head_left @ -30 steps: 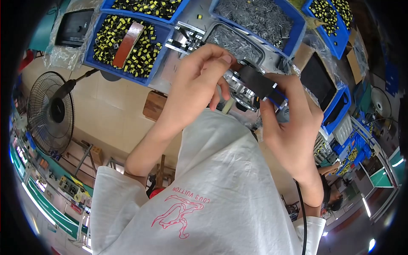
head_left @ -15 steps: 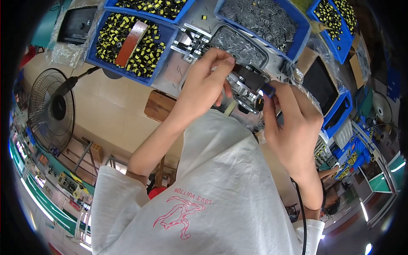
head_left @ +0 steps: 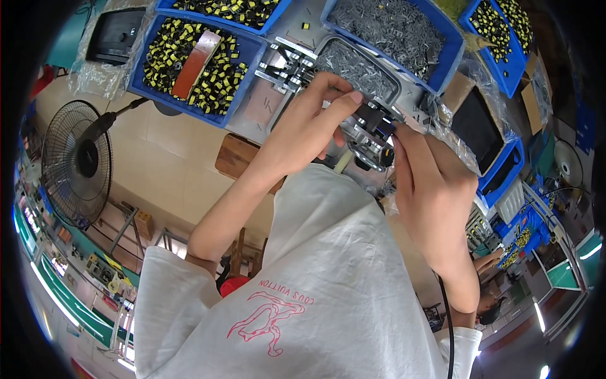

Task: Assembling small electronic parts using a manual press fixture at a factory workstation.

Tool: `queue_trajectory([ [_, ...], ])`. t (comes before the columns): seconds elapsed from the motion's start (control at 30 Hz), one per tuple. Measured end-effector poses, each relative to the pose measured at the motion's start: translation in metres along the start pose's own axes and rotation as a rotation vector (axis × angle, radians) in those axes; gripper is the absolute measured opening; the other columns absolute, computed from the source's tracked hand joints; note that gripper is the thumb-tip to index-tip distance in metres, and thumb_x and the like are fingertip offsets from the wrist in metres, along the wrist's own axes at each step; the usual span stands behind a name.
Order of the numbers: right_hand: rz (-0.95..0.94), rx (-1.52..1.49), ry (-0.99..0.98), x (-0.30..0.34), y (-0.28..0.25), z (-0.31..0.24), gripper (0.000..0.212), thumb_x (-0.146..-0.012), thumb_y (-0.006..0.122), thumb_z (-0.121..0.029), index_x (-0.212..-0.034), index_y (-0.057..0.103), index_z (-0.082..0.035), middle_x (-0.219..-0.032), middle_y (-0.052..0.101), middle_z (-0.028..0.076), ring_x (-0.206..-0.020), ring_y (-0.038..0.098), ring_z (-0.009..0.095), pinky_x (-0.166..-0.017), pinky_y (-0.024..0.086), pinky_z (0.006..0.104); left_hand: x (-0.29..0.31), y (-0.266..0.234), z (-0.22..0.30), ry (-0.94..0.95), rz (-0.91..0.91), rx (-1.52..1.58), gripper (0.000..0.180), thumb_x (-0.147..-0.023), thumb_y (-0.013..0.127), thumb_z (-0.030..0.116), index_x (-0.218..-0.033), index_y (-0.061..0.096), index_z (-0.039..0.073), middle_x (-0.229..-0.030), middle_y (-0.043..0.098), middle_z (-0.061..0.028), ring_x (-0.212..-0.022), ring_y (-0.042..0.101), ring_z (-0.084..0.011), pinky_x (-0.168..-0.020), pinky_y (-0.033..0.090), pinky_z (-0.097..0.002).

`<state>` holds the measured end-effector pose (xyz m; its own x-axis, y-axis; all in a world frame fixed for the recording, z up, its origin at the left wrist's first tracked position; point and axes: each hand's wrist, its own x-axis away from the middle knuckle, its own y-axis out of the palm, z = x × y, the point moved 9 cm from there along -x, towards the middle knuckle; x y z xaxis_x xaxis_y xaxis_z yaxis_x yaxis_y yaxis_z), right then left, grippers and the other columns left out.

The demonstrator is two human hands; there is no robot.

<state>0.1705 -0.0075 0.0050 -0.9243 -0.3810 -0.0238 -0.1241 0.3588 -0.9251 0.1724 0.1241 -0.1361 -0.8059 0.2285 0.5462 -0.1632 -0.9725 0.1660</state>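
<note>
A metal clamp fixture with black parts stands in front of me at the table's near edge. My left hand is at its left side, thumb and forefinger brought close together; anything between them is too small to make out. On the fixture's right side my right hand is closed, its fingertips pinching a small dark blue piece that is mostly hidden by the fingers. Just beyond both hands lies a metal tray of small grey metal pieces.
Left of the tray stands a second metal toggle clamp. A blue bin of yellow-and-black parts, with a red-brown strip on top, is further left. Another blue bin holds grey metal pieces. A black fan stands at left.
My left thumb has moved slightly right. The right fingertips have shifted a little left against the fixture, and the blue piece shows less. A dark part over the fixture has changed position, exposing more metal.
</note>
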Motion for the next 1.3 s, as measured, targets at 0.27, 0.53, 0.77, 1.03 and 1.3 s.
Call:
queue_trajectory([
  [0.27, -0.120, 0.058, 0.023, -0.003, 0.016, 0.004, 0.015, -0.089, 0.072, -0.005, -0.104, 0.072, -0.006, -0.080, 0.067, 0.010, -0.062, 0.066, 0.031, -0.055, 0.051, 0.0388, -0.006, 0.004, -0.012, -0.047, -0.143, -0.051, 0.080, -0.091, 0.065, 0.058, -0.139, 0.044, -0.004, -0.109, 0.067, -0.0184, -0.064, 0.063, -0.0155, -0.047, 0.045, -0.0284],
  [0.53, -0.149, 0.043, 0.014, -0.004, 0.023, 0.007, 0.016, -0.088, 0.074, -0.005, -0.104, 0.072, -0.006, -0.080, 0.069, 0.010, -0.059, 0.066, 0.029, -0.052, 0.052, 0.0368, -0.008, 0.007, -0.010, -0.058, -0.219, -0.126, 0.063, -0.095, 0.066, 0.035, -0.146, 0.042, 0.007, -0.122, 0.059, -0.0132, -0.078, 0.066, -0.0142, -0.046, 0.046, -0.0242],
  [0.77, 0.030, -0.020, -0.126, 0.005, 0.023, 0.012, 0.021, -0.083, 0.078, 0.000, -0.102, 0.072, -0.004, -0.069, 0.066, 0.007, -0.050, 0.062, 0.020, -0.047, 0.047, 0.0313, -0.011, 0.010, -0.011, -0.097, -0.253, -0.135, 0.060, -0.095, 0.066, 0.031, -0.146, 0.043, 0.010, -0.119, 0.060, -0.0124, -0.080, 0.066, -0.0137, -0.047, 0.047, -0.0241],
  [1.03, 0.109, -0.041, -0.193, 0.011, 0.023, 0.013, 0.023, -0.081, 0.080, 0.001, -0.102, 0.071, -0.003, -0.062, 0.060, 0.003, -0.046, 0.058, 0.013, -0.045, 0.043, 0.0277, -0.011, 0.008, -0.010, -0.126, -0.227, -0.155, 0.058, -0.094, 0.067, 0.031, -0.144, 0.047, 0.012, -0.120, 0.061, -0.0115, -0.081, 0.066, -0.0141, -0.050, 0.048, -0.0247],
  [1.3, 0.090, -0.046, -0.097, 0.029, 0.029, 0.036, 0.023, -0.080, 0.080, 0.001, -0.100, 0.068, -0.005, -0.058, 0.058, -0.001, -0.045, 0.058, 0.011, -0.046, 0.045, 0.0265, -0.009, 0.012, -0.009, -0.171, -0.242, -0.050, 0.063, -0.090, 0.070, 0.037, -0.144, 0.048, 0.014, -0.119, 0.060, -0.0110, -0.082, 0.067, -0.0158, -0.051, 0.049, -0.0269],
])
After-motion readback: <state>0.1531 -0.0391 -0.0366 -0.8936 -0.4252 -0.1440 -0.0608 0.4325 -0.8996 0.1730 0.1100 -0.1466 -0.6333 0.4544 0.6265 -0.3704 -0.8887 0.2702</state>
